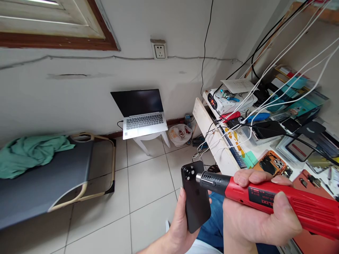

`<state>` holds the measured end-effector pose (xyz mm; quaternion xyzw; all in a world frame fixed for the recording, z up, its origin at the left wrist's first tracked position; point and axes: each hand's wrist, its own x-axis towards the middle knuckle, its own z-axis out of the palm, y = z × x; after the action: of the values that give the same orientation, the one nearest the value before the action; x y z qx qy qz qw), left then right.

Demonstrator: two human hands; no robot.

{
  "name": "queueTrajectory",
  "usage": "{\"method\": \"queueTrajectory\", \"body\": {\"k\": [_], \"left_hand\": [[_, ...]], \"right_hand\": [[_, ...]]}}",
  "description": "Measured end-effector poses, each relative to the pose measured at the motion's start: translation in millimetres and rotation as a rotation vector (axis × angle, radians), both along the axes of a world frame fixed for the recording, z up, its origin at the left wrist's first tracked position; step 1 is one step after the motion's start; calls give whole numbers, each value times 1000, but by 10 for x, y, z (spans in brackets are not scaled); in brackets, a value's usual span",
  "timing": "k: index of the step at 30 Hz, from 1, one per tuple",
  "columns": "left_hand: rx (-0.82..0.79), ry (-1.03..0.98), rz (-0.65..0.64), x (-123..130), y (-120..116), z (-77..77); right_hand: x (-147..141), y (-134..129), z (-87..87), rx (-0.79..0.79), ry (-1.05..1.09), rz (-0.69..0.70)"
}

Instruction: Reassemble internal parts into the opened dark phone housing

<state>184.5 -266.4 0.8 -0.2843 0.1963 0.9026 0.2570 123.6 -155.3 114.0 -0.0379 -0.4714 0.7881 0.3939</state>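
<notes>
My left hand (180,220) is wrapped round a dark smartphone (196,204), its back and camera cluster turned up towards me. In my right hand (261,215) is a red and black heat gun (312,206), gripped along its body. The gun's metal nozzle points left and lies over the phone's upper back, close to the camera lenses; whether it touches the glass I cannot tell. Fingers of my left hand behind the phone are mostly hidden.
On the right, a cluttered workbench (200,111) holds an orange phone housing (271,164), tools, parts and a white device with a red display (233,102). White cables hang across it. A laptop (144,123) rests on a stool; a folding cot (66,169) stands left.
</notes>
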Motion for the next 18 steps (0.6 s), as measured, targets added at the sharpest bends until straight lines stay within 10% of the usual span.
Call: {"method": "queueTrajectory", "body": {"k": [18], "left_hand": [[13,54,10,-15,-17,-9]], "right_hand": [[27,-48,18,26,-32,17]]}}
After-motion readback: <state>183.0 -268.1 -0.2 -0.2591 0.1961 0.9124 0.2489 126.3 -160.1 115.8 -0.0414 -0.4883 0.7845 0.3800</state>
